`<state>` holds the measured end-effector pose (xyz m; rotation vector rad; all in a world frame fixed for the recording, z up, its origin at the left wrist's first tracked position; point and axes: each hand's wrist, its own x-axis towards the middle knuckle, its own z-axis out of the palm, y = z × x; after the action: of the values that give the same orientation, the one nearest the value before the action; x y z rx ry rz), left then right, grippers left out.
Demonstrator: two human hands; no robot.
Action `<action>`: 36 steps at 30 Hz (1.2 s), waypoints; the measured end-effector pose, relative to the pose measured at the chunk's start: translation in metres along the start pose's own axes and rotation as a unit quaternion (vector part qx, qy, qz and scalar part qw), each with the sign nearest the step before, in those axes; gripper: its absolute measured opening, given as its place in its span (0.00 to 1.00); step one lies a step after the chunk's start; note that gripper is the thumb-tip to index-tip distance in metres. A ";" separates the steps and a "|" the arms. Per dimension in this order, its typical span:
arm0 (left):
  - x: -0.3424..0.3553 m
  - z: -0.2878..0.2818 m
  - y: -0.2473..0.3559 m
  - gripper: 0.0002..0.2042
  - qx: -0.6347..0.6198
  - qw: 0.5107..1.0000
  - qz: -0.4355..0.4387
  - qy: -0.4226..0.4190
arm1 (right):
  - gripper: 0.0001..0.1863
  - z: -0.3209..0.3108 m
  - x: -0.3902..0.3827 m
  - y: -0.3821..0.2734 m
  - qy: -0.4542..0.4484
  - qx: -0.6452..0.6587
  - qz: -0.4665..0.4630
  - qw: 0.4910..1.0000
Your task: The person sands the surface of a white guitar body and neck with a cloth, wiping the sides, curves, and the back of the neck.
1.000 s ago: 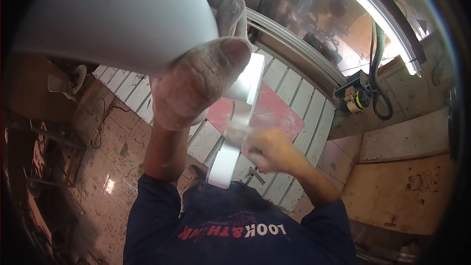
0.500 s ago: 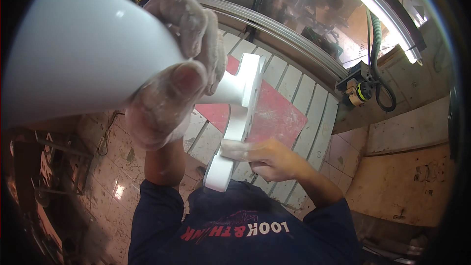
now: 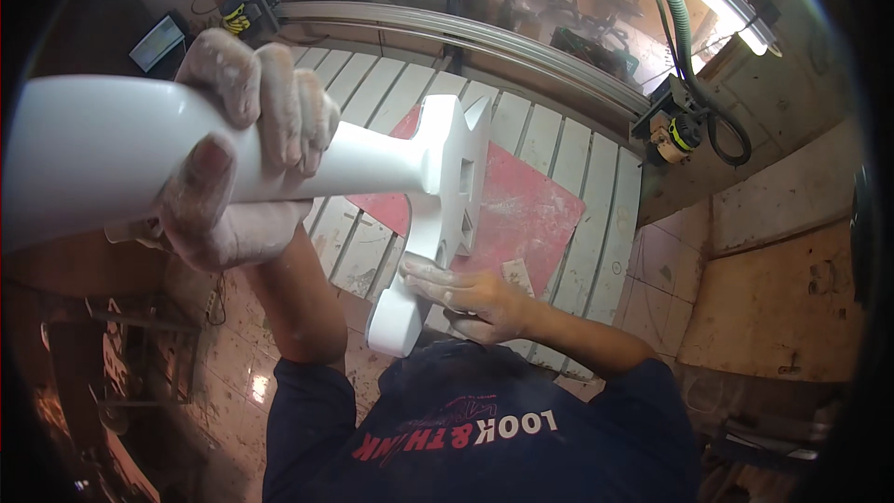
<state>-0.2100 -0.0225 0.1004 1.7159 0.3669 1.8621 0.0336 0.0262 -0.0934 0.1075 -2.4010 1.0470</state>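
The left hand (image 3: 207, 196), dusted white, is wrapped around the thick shaft of a white piece (image 3: 382, 160), thumb on the near side and fingers curled over the top. The piece is held up above the table, its shaft widening leftward and its other end spreading into a crosswise head with square openings. The right hand (image 3: 480, 301) lays its fingers on the lower curved arm of that head; whether it pinches it, I cannot tell. Beneath is a red sheet (image 3: 531, 214) on a slatted table (image 3: 568, 168), with a small pale block (image 3: 518, 276) just beside the right hand. Beyond run a metal rail (image 3: 521, 51) and, at its right, a motor (image 3: 672, 130) with a yellow-green band.
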 end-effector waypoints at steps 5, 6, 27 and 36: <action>-0.004 0.007 0.000 0.18 0.024 0.998 -0.035 0.053 | 0.38 -0.010 -0.001 0.031 0.030 -0.168 0.029 0.985; -0.003 0.006 0.000 0.18 0.032 0.996 -0.033 0.076 | 0.38 0.004 -0.006 0.017 0.027 -0.088 0.019 0.996; -0.002 0.015 -0.005 0.17 0.024 0.998 -0.023 0.057 | 0.39 -0.005 -0.011 0.060 0.006 -0.104 0.015 0.994; 0.002 0.028 -0.014 0.19 0.047 0.990 -0.032 0.127 | 0.40 0.000 -0.011 0.048 0.059 -0.055 -0.013 0.997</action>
<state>-0.1800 -0.0150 0.0980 1.5082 0.6128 2.0498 0.0300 0.0588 -0.1303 0.0384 -2.3372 0.8831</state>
